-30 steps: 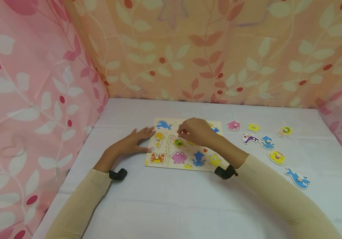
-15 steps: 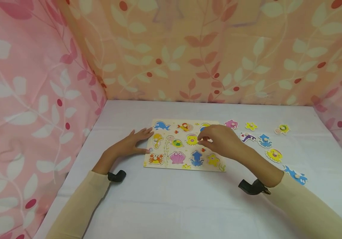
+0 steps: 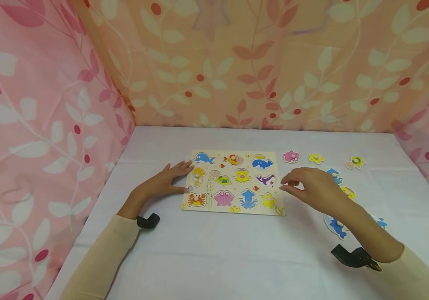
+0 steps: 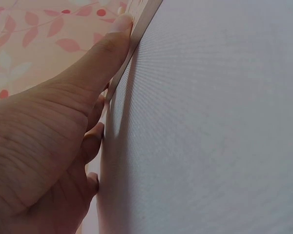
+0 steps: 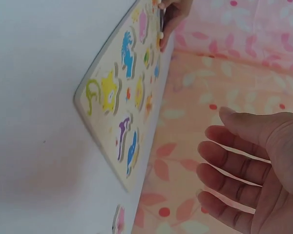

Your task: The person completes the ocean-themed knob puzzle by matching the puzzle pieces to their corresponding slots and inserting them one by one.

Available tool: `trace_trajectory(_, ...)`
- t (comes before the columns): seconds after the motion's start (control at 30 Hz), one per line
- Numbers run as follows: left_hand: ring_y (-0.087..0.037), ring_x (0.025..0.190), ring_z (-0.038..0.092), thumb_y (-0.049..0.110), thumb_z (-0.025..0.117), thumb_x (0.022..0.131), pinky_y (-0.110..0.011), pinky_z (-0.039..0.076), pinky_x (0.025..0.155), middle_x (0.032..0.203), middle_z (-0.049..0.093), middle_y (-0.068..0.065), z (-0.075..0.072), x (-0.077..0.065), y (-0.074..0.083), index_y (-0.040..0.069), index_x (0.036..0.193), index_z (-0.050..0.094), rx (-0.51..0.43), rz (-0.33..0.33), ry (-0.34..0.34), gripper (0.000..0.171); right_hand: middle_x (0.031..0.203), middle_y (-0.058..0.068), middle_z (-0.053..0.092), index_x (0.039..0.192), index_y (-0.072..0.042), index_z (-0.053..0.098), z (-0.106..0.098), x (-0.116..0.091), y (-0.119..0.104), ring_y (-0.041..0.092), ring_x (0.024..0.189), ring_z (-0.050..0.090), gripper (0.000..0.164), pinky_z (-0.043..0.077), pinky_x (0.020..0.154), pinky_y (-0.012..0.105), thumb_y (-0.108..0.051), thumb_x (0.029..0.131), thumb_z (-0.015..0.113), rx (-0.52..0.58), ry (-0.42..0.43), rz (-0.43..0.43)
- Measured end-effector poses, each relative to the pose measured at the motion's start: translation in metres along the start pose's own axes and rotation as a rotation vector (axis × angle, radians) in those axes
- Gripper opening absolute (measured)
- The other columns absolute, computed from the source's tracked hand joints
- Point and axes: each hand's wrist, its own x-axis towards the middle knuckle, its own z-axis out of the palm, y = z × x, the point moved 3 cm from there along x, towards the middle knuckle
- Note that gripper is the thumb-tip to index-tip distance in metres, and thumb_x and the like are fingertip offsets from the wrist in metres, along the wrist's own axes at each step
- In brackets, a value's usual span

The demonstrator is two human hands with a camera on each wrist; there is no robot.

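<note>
A wooden sea-animal puzzle board (image 3: pixel 250 211) lies flat on the white-covered table. My left hand (image 3: pixel 162 182) rests at its left edge, fingers spread and thumb at the rim; the left wrist view shows the thumb (image 4: pixel 118 29) on the board's edge. A seahorse piece (image 3: pixel 198 176), a crab piece (image 3: pixel 197 199) and a red-and-yellow fish piece (image 3: pixel 233 160), all with knobs, sit in the board. My right hand (image 3: pixel 313 189) is just beyond the board's right edge. Its fingers are loosely bent and hold nothing, as the right wrist view shows.
Loose knobbed pieces lie right of the board: a pink fish (image 3: pixel 291 156), a yellow star (image 3: pixel 316 158), a turtle (image 3: pixel 355 162) and several blue or yellow ones, some partly hidden by my right arm. Leaf-patterned cloth (image 3: pixel 214 83) hangs behind and at the sides.
My right hand has moved right, off the board and over toward the loose pieces, uncovering the fish piece in the board. A blue piece below the arm now shows. My left hand stays put.
</note>
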Motion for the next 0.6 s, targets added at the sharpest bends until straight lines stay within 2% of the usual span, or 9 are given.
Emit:
trace_trajectory(0.17,-0.023,0.157,0.005,0.056,0.075,0.086,-0.053,-0.009,0.124,0.169,0.016,0.008,0.001,-0.001,0.0,0.029,0.161,0.028,-0.007,0.015,0.002,0.092,0.087,-0.01,0.07,0.104,-0.017,0.079,-0.002,-0.02,0.013,0.018,0.086,0.065,0.02,0.054,0.071,0.038,-0.029,0.089,0.081,-0.013,0.034,0.007)
trace_trajectory(0.33,-0.021,0.157,0.005,0.058,0.074,0.086,-0.052,-0.008,0.124,0.169,0.016,0.009,0.002,-0.001,0.0,0.03,0.161,0.028,-0.005,0.011,0.0,0.093,0.083,-0.014,0.069,0.102,-0.018,0.08,-0.002,-0.038,0.025,0.013,0.08,0.062,0.018,0.051,0.067,0.032,-0.027,0.087,0.083,-0.028,0.066,0.019)
trace_trajectory(0.6,-0.019,0.157,0.004,0.059,0.073,0.085,-0.051,-0.008,0.124,0.169,0.015,0.011,0.0,0.0,0.001,0.031,0.161,0.027,0.004,0.0,0.0,0.093,0.08,-0.014,0.066,0.102,-0.017,0.079,-0.004,-0.066,0.044,0.011,0.076,0.058,0.021,0.05,0.064,0.031,-0.023,0.083,0.085,-0.063,0.094,0.058)
